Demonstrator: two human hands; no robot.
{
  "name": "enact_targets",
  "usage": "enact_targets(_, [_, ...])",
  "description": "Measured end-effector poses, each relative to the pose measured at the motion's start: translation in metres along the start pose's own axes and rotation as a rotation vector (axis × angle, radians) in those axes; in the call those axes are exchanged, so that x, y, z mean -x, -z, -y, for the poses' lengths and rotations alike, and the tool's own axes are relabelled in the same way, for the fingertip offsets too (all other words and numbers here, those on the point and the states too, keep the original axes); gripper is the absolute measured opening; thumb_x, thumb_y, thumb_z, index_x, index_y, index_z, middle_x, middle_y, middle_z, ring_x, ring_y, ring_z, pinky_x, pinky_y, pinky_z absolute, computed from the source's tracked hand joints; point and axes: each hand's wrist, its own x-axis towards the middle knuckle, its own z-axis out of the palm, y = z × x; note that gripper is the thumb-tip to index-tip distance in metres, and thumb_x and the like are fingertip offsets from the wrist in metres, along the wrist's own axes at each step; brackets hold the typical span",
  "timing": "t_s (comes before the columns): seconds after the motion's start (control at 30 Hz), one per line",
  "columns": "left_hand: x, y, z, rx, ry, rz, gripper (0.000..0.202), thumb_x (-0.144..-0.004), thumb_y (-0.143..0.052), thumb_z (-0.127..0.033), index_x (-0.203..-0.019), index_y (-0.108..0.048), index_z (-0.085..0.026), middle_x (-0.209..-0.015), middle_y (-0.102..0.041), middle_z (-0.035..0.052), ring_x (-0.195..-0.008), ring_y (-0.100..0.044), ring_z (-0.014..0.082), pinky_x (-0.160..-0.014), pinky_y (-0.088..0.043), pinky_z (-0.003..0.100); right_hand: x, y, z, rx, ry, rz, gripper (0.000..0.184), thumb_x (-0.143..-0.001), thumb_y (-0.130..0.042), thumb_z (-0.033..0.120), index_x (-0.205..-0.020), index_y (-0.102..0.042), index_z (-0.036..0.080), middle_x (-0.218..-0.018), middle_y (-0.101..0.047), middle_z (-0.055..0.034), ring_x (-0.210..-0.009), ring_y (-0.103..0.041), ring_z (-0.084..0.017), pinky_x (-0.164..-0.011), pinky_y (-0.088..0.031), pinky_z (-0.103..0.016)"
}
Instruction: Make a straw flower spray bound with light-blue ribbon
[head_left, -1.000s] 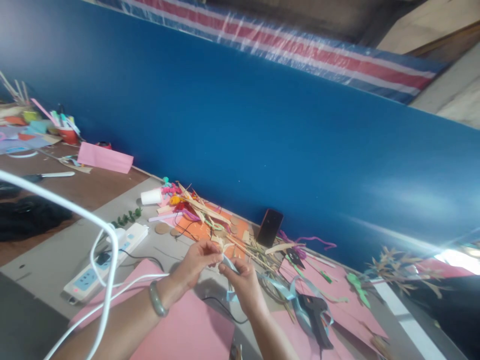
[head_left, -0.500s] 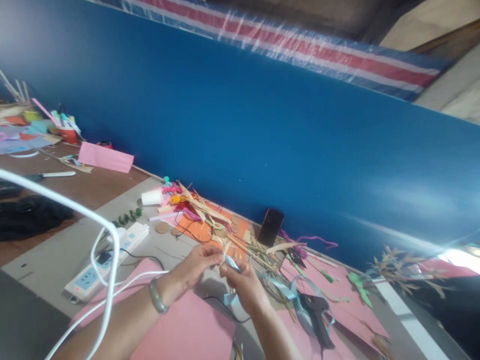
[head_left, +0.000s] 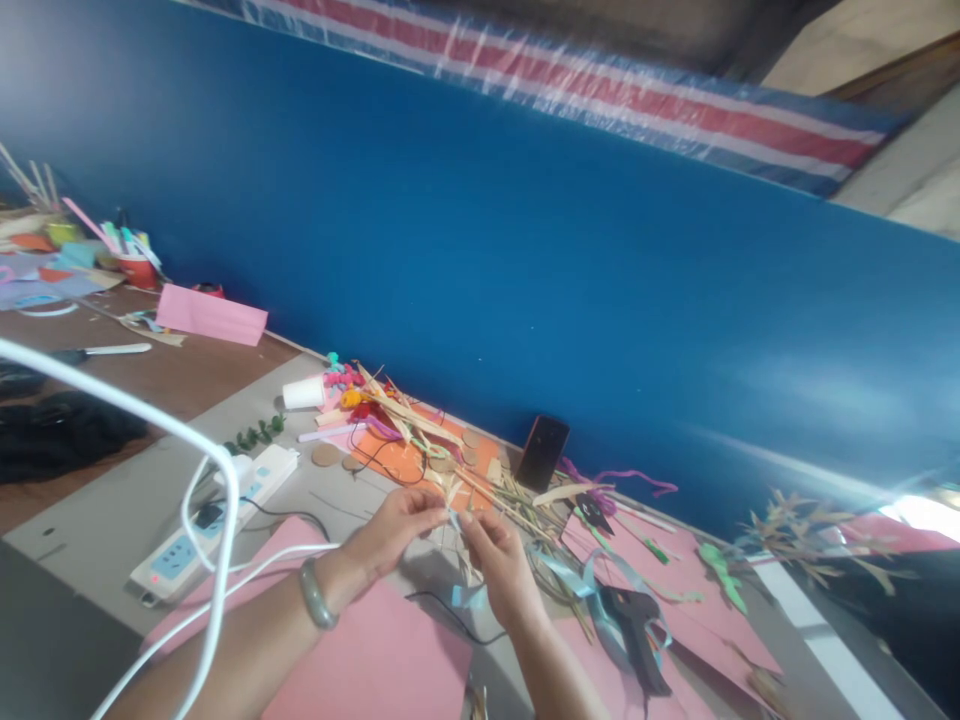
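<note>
In the middle of the head view, my left hand (head_left: 401, 525), with a bangle on the wrist, pinches a small bundle of pale dried strips (head_left: 450, 487). My right hand (head_left: 501, 568) is closed beside it, thumb and forefinger pinching a light blue ribbon (head_left: 454, 519) at the bundle. Below the fingers hang thin pale strands and a light blue ribbon piece (head_left: 469, 598); whether that piece joins the pinched ribbon I cannot tell. Pink paper (head_left: 375, 650) lies under my forearms. Right of my right hand, a dark glue gun (head_left: 636, 640) lies among loops of blue ribbon (head_left: 581, 578).
A white power strip (head_left: 214, 525) and a white cable (head_left: 225, 540) are at the left. Behind my hands lie orange paper (head_left: 397, 455), straw strips (head_left: 420, 425) and a white cup (head_left: 304, 393). A dark phone (head_left: 541, 454) leans on the blue partition (head_left: 480, 250).
My right hand has turned and its fingertips have shifted slightly up and right. Less blue ribbon shows along its thumb, and the pale strands below are more exposed. My left hand has stayed put.
</note>
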Motion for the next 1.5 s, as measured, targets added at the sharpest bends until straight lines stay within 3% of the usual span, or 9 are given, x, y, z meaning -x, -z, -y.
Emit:
enact_targets(0.2, [-0.002, 0.002, 0.006, 0.032, 0.039, 0.028, 0.029, -0.060, -0.083, -0.035, -0.064, -0.063, -0.014, -0.054, -0.046, -0.0058, -0.050, -0.032, 0.0071, -0.051, -0.021, 0.024, 0.001, 0.005, 0.008, 0.176, 0.211, -0.019, 0.036, -0.078, -0.067, 0.050, -0.064, -0.064, 0.017, -0.058, -0.054, 0.0016, -0.056, -0.046, -0.014, -0.057, -0.036, -0.026])
enact_targets(0.33, [0.000, 0.000, 0.003, 0.059, 0.060, 0.038, 0.031, -0.060, -0.084, -0.034, -0.061, -0.061, -0.014, -0.051, -0.041, -0.0071, -0.048, -0.028, 0.0060, -0.050, -0.018, 0.023, 0.007, 0.004, 0.010, 0.340, 0.359, -0.009, 0.028, -0.087, -0.059, 0.038, -0.068, -0.062, 0.018, -0.064, -0.057, -0.0001, -0.060, -0.048, -0.015, -0.059, -0.037, -0.027])
enact_targets(0.73, [0.001, 0.001, 0.004, 0.132, 0.125, 0.064, 0.031, -0.057, -0.087, -0.031, -0.065, -0.062, -0.014, -0.055, -0.046, -0.0059, -0.050, -0.031, 0.0060, -0.051, -0.019, 0.023, 0.016, 0.006, -0.001, 0.500, 0.529, -0.050, 0.015, -0.092, -0.056, 0.029, -0.086, -0.066, 0.020, -0.072, -0.062, -0.0024, -0.064, -0.056, -0.017, -0.061, -0.042, -0.029])
enact_targets(0.9, [-0.002, 0.003, 0.006, 0.134, 0.059, -0.033, 0.031, -0.060, -0.085, -0.032, -0.066, -0.060, -0.015, -0.055, -0.045, -0.0069, -0.051, -0.033, 0.0069, -0.052, -0.023, 0.023, 0.024, 0.004, -0.004, 0.636, 0.775, -0.264, 0.023, -0.086, -0.061, 0.024, -0.110, -0.061, 0.022, -0.105, -0.063, -0.0099, -0.097, -0.060, -0.026, -0.081, -0.045, -0.038])
enact_targets(0.97, [-0.003, 0.003, 0.008, 0.123, 0.021, -0.093, 0.029, -0.061, -0.084, -0.032, -0.067, -0.061, -0.015, -0.057, -0.047, -0.0064, -0.053, -0.036, 0.0078, -0.054, -0.027, 0.023, 0.030, 0.000, -0.008, 0.729, 0.844, -0.317, 0.023, -0.084, -0.065, 0.023, -0.106, -0.062, 0.022, -0.102, -0.065, -0.0090, -0.096, -0.060, -0.026, -0.085, -0.042, -0.040])
enact_targets(1.1, [-0.003, 0.002, 0.012, 0.114, -0.038, -0.183, 0.027, -0.061, -0.083, -0.031, -0.068, -0.062, -0.015, -0.058, -0.052, -0.0053, -0.058, -0.044, 0.0097, -0.059, -0.034, 0.023, 0.033, -0.013, -0.018, 0.769, 0.684, -0.185, 0.009, -0.085, -0.066, 0.028, -0.092, -0.065, 0.022, -0.076, -0.068, -0.0024, -0.062, -0.059, -0.017, -0.066, -0.042, -0.030])
enact_targets(1.2, [-0.002, -0.001, 0.012, 0.117, -0.016, -0.228, 0.026, -0.060, -0.082, -0.030, -0.069, -0.063, -0.016, -0.059, -0.055, -0.0046, -0.058, -0.048, 0.0103, -0.060, -0.037, 0.023, 0.023, -0.024, -0.024, 0.656, 0.495, -0.157, 0.013, -0.086, -0.066, 0.034, -0.086, -0.067, 0.021, -0.072, -0.071, -0.0008, -0.048, -0.053, -0.012, -0.057, -0.040, -0.026])
enact_targets(1.3, [-0.001, -0.002, 0.011, 0.127, -0.020, -0.242, 0.026, -0.059, -0.083, -0.029, -0.069, -0.063, -0.015, -0.062, -0.059, -0.0034, -0.061, -0.052, 0.0115, -0.062, -0.039, 0.024, 0.010, -0.031, -0.030, 0.507, 0.409, -0.171, 0.017, -0.085, -0.065, 0.037, -0.081, -0.070, 0.020, -0.070, -0.072, -0.0007, -0.047, -0.053, -0.012, -0.052, -0.039, -0.025])
enact_targets(1.5, [-0.004, 0.000, 0.011, 0.122, -0.052, -0.240, 0.029, -0.058, -0.085, -0.031, -0.067, -0.063, -0.014, -0.064, -0.060, -0.0015, -0.064, -0.055, 0.0124, -0.067, -0.041, 0.025, -0.002, -0.033, -0.036, 0.403, 0.426, -0.223, 0.018, -0.085, -0.064, 0.034, -0.078, -0.073, 0.020, -0.066, -0.070, -0.0012, -0.056, -0.057, -0.015, -0.053, -0.040, -0.024])
